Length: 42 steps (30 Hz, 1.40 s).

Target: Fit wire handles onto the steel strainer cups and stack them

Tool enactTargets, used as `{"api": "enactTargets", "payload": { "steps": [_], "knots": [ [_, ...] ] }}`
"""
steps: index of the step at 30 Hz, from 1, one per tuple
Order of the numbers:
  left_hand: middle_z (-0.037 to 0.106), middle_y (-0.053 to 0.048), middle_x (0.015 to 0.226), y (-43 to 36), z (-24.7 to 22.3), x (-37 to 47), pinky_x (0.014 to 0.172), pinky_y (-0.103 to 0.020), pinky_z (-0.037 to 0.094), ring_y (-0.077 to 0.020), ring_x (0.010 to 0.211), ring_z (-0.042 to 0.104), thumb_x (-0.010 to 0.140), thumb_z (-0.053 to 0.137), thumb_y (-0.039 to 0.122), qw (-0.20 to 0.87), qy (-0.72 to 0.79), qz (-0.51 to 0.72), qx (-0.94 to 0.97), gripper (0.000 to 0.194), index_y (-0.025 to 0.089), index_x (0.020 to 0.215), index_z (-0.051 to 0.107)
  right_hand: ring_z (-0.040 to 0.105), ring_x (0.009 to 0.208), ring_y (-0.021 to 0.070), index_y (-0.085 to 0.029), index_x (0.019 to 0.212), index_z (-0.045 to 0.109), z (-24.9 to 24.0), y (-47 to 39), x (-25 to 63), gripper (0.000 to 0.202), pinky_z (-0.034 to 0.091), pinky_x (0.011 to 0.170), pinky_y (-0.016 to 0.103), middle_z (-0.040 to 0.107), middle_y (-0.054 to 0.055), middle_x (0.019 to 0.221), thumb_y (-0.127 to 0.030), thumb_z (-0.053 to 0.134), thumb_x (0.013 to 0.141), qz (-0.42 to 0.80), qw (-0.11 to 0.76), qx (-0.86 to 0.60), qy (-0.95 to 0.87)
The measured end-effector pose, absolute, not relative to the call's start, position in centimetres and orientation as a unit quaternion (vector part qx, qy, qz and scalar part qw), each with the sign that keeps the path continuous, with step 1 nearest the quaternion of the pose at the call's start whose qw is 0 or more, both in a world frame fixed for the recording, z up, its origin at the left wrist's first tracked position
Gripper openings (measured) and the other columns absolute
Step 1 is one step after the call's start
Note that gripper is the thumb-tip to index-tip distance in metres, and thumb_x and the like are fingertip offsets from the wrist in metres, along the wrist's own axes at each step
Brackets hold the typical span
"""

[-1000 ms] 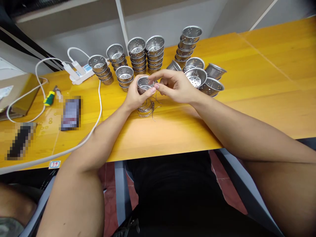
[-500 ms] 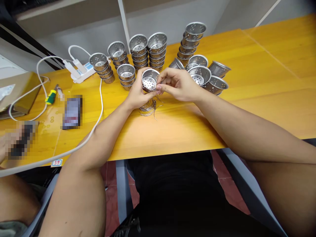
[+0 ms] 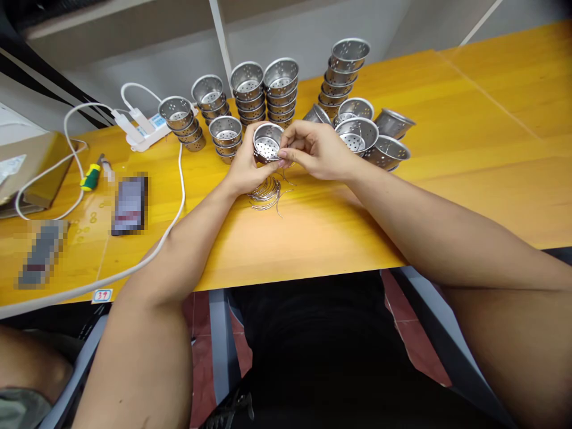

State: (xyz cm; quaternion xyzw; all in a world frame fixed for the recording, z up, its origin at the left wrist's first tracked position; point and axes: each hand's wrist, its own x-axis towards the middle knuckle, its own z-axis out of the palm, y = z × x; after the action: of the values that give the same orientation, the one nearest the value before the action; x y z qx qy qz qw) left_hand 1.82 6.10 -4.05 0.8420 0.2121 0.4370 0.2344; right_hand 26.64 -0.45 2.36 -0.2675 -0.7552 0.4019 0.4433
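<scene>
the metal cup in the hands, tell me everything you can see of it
The metal cup is a small round bowl of shiny steel-like metal, with a rolled rim and rows of punched holes across its floor and wall. It is tilted so its open mouth faces the camera. The left hand cradles it from below and behind, above the yellow table; the right hand pinches at its right rim. A pile of thin wire rings lies just under it.

Your one view: a head camera, looking forward and down.
It sits close above your forearms, facing across the yellow table (image 3: 313, 238) toward the back wall (image 3: 313, 30); no second view overlaps it.
</scene>
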Motion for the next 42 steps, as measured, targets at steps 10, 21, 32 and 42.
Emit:
{"api": "enactTargets", "payload": {
  "steps": [10, 21, 32, 42],
  "knots": [
    [0.064, -0.011, 0.156, 6.3, -4.2, 1.6, 0.133, -0.053, 0.060, -0.0309, 0.148, 0.073, 0.096, 0.082, 0.083, 0.252, 0.234, 0.428, 0.836, 0.097, 0.033, 0.167, 0.038, 0.081, 0.089, 0.0310, -0.028, 0.114, 0.073, 2.0, 0.5, 26.8, 0.067, 0.076, 0.093, 0.059, 0.080, 0.007, 0.100, -0.089, 0.088, 0.090, 0.399, 0.408, -0.278, -0.773],
    [0.059, -0.013, 0.170, 7.8, -5.7, 0.7, 0.147, -0.061, 0.045, -0.0372, 0.165, 0.059, 0.089, 0.088, 0.084, 0.216, 0.277, 0.453, 0.820, 0.104, 0.035, 0.168, 0.042, 0.079, 0.125, 0.0367, -0.028, 0.150, 0.072, 1.3, 0.2, 27.1, 0.074, 0.068, 0.113, 0.058, 0.074, 0.016, 0.147, -0.089, 0.057, 0.110, 0.186, 0.424, -0.335, -0.820],
    [0.062, -0.011, 0.158, 7.7, -5.7, 0.9, 0.134, -0.055, 0.057, -0.0334, 0.151, 0.069, 0.090, 0.086, 0.086, 0.239, 0.236, 0.485, 0.807, 0.099, 0.035, 0.161, 0.041, 0.067, 0.147, 0.0420, -0.034, 0.150, 0.077, 2.4, -0.9, 26.5, 0.053, 0.054, 0.131, 0.068, 0.072, 0.016, 0.154, -0.068, 0.057, 0.115, 0.091, 0.394, -0.331, -0.853],
    [0.062, -0.015, 0.160, 7.0, -5.3, 1.3, 0.134, -0.058, 0.059, -0.0354, 0.153, 0.069, 0.088, 0.079, 0.096, 0.241, 0.262, 0.486, 0.799, 0.106, 0.032, 0.164, 0.042, 0.053, 0.162, 0.0511, -0.033, 0.161, 0.075, 1.1, -1.1, 25.7, 0.065, 0.041, 0.138, 0.081, 0.057, 0.018, 0.172, -0.070, 0.068, 0.108, 0.103, 0.359, -0.358, -0.856]
  ]
}}
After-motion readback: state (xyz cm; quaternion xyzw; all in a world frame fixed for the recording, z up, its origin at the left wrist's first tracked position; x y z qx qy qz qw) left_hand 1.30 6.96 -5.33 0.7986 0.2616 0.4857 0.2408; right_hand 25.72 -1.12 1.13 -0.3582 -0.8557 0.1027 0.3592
